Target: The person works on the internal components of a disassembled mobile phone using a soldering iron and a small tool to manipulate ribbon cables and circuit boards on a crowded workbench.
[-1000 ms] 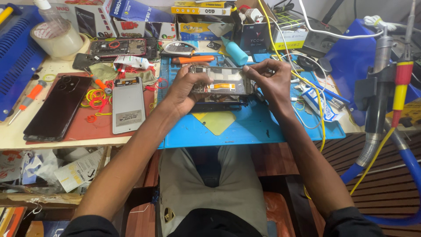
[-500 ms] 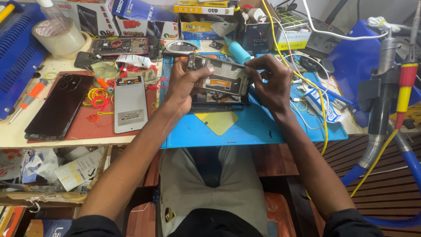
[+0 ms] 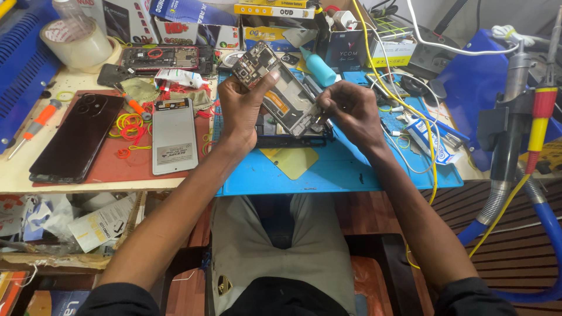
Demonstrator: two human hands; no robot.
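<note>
Up off the blue mat (image 3: 351, 169), an opened phone frame (image 3: 281, 93) is held tilted between both hands.

Leftmost on the desk (image 3: 17, 181) lies a dark phone (image 3: 76, 137) on a red mat (image 3: 111, 169), with a white phone back (image 3: 174, 136) just beside it. The left hand (image 3: 243, 108) grips the opened phone frame by its upper end, thumb pressed on the circuit board. The right hand (image 3: 351, 111) pinches at the frame's lower right edge, fingertips closed together; what they hold is too small to tell. Yellow cables (image 3: 410, 123) trail to the right.
</note>
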